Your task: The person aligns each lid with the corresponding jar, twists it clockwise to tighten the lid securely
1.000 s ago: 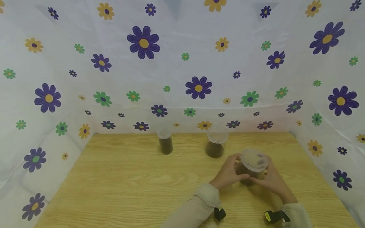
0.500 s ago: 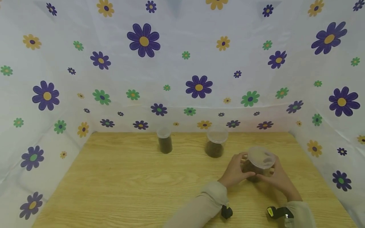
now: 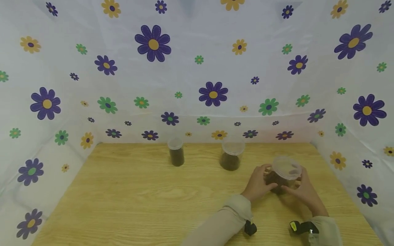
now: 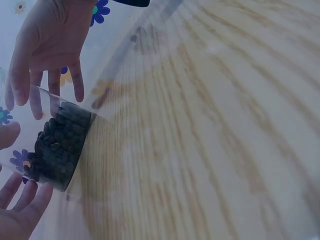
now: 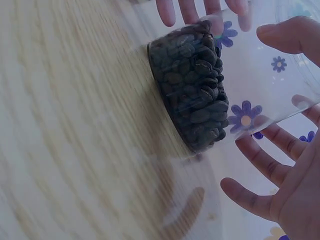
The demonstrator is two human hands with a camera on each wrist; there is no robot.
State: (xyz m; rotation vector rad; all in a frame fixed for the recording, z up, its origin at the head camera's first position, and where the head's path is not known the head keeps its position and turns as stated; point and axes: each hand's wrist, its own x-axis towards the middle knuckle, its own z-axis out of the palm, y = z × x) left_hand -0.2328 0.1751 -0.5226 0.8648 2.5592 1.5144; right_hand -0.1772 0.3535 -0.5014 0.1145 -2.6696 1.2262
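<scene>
A clear round jar (image 3: 285, 168) with a pale lid stands upright between both hands at the table's right side. My left hand (image 3: 258, 182) grips its left side and my right hand (image 3: 304, 191) its right side, the thumbs nearly meeting at the front. Dark flat seeds (image 5: 192, 92) fill the lower part of the jar, and they also show as a dark heap of seeds (image 4: 59, 145) in the left wrist view. Whether the jar's base touches the table, I cannot tell.
Farther back on the wooden table (image 3: 132, 191) stand a similar wide jar (image 3: 231, 160) and a narrow jar (image 3: 176, 155), both with dark contents. A white flowered cloth (image 3: 184, 68) hangs behind and along the sides.
Both hands have moved to the right and slightly away from me, carrying or sliding the jar along. The other two jars stay where they were.
</scene>
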